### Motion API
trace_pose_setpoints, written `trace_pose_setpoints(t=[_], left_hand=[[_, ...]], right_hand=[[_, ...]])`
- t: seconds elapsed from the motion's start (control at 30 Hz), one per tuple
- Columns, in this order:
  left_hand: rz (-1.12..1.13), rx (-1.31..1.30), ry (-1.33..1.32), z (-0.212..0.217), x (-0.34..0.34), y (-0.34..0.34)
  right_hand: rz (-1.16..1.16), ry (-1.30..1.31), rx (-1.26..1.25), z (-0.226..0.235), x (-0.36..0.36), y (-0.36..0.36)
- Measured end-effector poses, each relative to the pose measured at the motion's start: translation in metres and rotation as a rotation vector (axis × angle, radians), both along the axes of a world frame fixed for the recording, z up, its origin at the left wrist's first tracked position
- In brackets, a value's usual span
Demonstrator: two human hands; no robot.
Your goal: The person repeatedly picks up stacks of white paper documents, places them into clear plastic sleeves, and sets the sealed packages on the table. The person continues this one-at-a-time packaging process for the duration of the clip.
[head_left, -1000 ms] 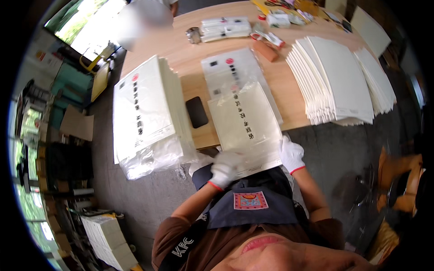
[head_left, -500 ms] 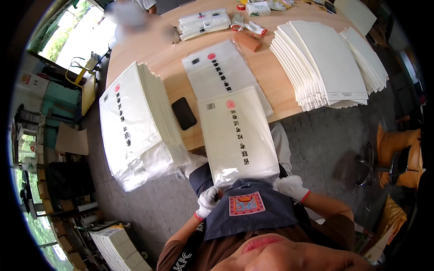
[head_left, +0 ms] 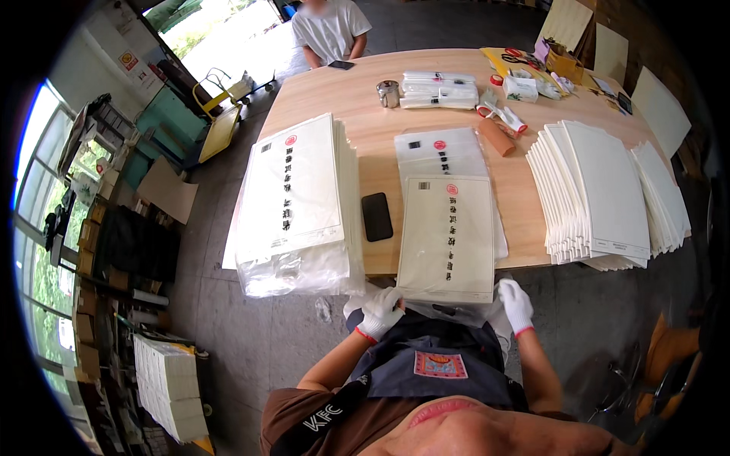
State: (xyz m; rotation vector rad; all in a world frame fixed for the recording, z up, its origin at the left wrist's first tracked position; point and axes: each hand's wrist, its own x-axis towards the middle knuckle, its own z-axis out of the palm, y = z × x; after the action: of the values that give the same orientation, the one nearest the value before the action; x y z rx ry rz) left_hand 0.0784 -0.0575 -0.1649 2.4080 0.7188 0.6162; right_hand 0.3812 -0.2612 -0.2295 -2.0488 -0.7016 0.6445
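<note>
Left hand, white knit glove with red cuff: fingers curled closed on the near left corner of a cream rectangular paper envelope with a red round seal and a column of black print. Right hand, same glove: at the near right corner of that envelope, fingers bent at its edge; whether they pinch it cannot be told.

Envelope: lies flat at the near edge of the round light wooden table, its near end overhanging toward the person's dark apron. Beneath and beyond it, a stack of like envelopes in clear plastic sleeves.

Just left of the envelope: black smartphone, face up. Further left: tall pile of cream envelopes wrapped in clear plastic, overhanging the near edge.

Right: fanned stack of plain white sheets.

Far side: small metal tin, bundle of clear packets, brown cylinder, a seated person in a white shirt.
</note>
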Motion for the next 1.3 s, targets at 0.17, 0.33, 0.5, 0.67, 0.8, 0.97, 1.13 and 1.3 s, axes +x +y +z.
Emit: trace_pose_setpoints(t=[0.17, 0.33, 0.5, 0.67, 0.8, 0.97, 1.13, 1.3], left_hand=[[0.083, 0.08, 0.1, -0.012, -0.002, 0.008], [0.312, 0.063, 0.11, -0.001, -0.034, 0.015], [0.612, -0.311, -0.204, -0.093, -0.061, -0.007], [0.106, -2.326, -0.734, -0.06, 0.022, -0.042], [-0.095, -2.021, -0.204, -0.021, 0.072, -0.055], [-0.363, -1.84, -0.134, -0.044, 0.082, -0.062], [0.554, -2.296, -0.498, -0.034, 0.063, -0.066], [0.651, -2.363, -0.493, -0.024, 0.074, -0.063]], right_hand=[[-0.114, 0.88, 0.255, -0.011, -0.036, 0.058], [-0.285, 0.914, 0.361, 0.001, -0.045, 0.076], [-0.235, 0.898, 0.365, 0.007, -0.052, 0.083], [-0.145, 0.892, 0.248, 0.018, -0.051, 0.082], [-0.153, 0.836, 0.45, -0.011, -0.062, 0.088], [-0.123, 0.663, 0.32, -0.001, -0.072, 0.091], [-0.143, 0.769, 0.286, 0.009, -0.072, 0.093], [0.024, 0.265, 0.182, -0.019, -0.068, 0.095]])
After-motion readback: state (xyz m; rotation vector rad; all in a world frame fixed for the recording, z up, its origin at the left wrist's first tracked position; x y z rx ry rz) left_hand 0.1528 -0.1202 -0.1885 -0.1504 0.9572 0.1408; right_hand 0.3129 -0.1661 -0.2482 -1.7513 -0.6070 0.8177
